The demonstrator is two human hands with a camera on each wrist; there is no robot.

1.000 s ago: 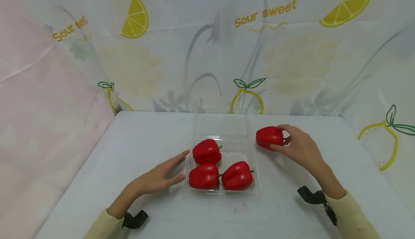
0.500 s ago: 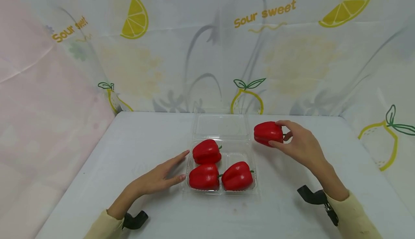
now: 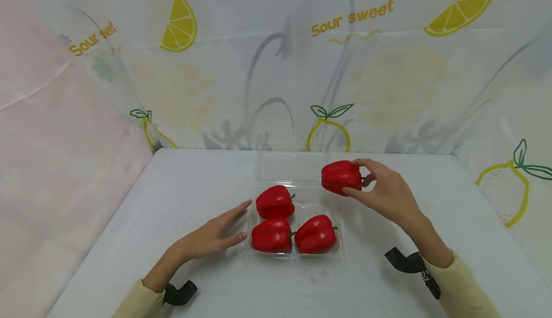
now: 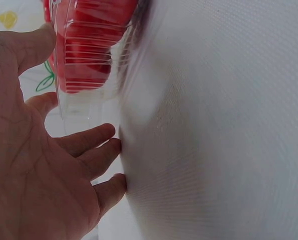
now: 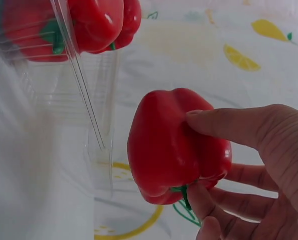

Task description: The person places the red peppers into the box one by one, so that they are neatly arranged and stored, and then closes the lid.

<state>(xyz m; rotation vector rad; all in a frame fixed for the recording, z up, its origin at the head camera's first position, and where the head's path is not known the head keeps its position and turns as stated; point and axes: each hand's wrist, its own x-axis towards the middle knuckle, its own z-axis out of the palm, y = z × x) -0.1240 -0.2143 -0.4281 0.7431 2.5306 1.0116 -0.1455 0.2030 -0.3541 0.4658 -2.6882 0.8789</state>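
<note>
A red bell pepper [image 3: 338,176] with a green stem is held in my right hand [image 3: 388,191], thumb and fingers pinching its stem end. It hangs above the back right part of a clear plastic clamshell box [image 3: 310,209]. Three more red peppers lie inside: one at the back left [image 3: 275,201], one at the front left [image 3: 270,235] and one at the front right [image 3: 316,234]. My left hand [image 3: 207,237] stays at the box's left side with its fingers extended. In the left wrist view its thumb touches or nearly touches the clear wall [image 4: 88,55].
The box's lid [image 3: 294,165] lies folded back behind it, near the printed cloth backdrop [image 3: 241,69]. A white table surface [image 3: 194,179] surrounds the box. Black wrist mounts [image 3: 181,293] stick out from both sleeves.
My right hand has lifted the pepper off the table right of the box and carried it left, over the box's back right. My left hand and the other peppers stay put.
</note>
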